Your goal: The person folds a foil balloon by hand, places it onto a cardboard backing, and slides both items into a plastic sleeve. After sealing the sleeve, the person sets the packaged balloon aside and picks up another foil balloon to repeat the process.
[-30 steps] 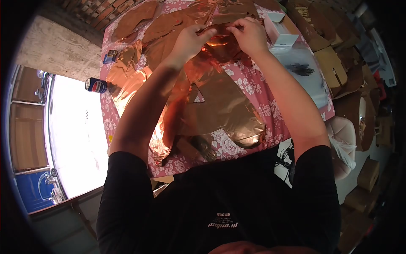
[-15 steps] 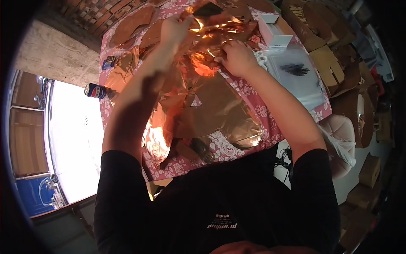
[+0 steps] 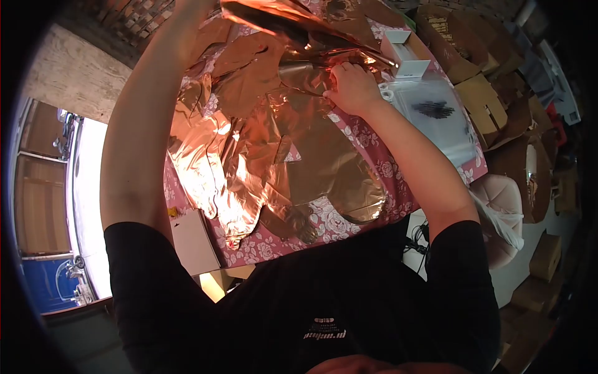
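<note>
Copper-coloured shiny foil sheets [image 3: 324, 162] with cut, curved outlines lie overlapping and wrinkled on a table with a pink floral cloth [image 3: 265, 249]. My right hand [image 3: 355, 88] is closed at the edge of the foil near the far right, thumb and fingers pinching it. My left arm reaches far up and left; only part of my left hand [image 3: 198, 5] shows, its fingers cut off by the top edge. A lifted, blurred foil sheet [image 3: 280, 25] runs from beside that hand down toward the right hand, stretched in a slanting fold.
At the far right of the table stands an open white box [image 3: 405, 55]. Beside my right arm lies a clear plastic sheet [image 3: 439, 115] with a dark patch. A flat cardboard piece [image 3: 196, 243] is at the near left. Cardboard boxes [image 3: 486, 103] and a padded chair [image 3: 498, 212] stand to the right.
My left hand has moved up and left, raising the foil with it. My right hand has shifted slightly. The can and small blue box at the left are now hidden by my left arm.
</note>
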Demonstrator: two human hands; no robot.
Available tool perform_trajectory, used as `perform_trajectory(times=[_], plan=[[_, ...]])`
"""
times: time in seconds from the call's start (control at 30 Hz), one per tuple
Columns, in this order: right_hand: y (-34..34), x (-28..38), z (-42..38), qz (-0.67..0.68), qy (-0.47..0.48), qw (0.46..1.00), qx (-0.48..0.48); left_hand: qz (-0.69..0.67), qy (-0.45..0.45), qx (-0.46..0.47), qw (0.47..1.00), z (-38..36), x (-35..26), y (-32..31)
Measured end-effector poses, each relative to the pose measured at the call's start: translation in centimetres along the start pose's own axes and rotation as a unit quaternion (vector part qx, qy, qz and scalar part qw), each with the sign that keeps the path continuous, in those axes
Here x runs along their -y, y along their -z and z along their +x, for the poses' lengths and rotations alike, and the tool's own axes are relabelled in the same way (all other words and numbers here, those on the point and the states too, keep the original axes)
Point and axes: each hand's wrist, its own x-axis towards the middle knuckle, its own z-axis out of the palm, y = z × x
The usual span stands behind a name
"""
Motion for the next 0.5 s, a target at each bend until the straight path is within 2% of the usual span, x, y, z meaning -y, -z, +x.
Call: perform_trajectory(times=[0.03,0.1,0.13,0.17,0.23,0.27,0.3,0.4,0.43,0.5], plan=[[-0.3,-0.3,0.2,0.000,0.000,1.000,-0.001,0.000,-0.001,-0.001,1.000,-0.4,-0.1,-0.1],[-0.8,-0.6,0.4,0.018,0.007,0.999,-0.033,0.127,0.027,0.088,0.988,-2.0,-0.6,-0.2],[-1.0,-0.7,0.5,0.018,0.008,0.999,-0.034,0.060,-0.038,0.090,0.993,-2.1,1.4,-1.2],[-1.1,-0.7,0.6,0.023,0.007,0.998,-0.055,0.060,-0.038,0.090,0.993,-3.1,1.8,-1.9],[-0.7,-0.6,0.6,0.028,0.005,0.997,-0.076,-0.029,-0.022,0.141,0.989,-4.8,2.4,-3.5],[0.0,-0.4,0.7,0.033,-0.011,0.998,-0.043,0.052,0.004,0.170,0.984,-4.7,3.4,-4.2],[0.7,-0.2,0.7,0.039,-0.026,0.999,-0.011,0.052,0.004,0.171,0.984,-5.0,4.7,-4.6],[0.5,-0.5,1.1,0.044,-0.018,0.999,-0.014,0.041,-0.055,0.265,0.962,-6.2,8.9,-6.1],[0.3,-0.6,1.0,0.043,-0.016,0.999,-0.014,0.041,-0.055,0.264,0.962,-6.8,9.2,-6.2],[-0.3,-0.7,0.9,0.024,0.001,0.998,-0.056,0.213,-0.150,0.279,0.924,-8.0,9.8,-6.1]])
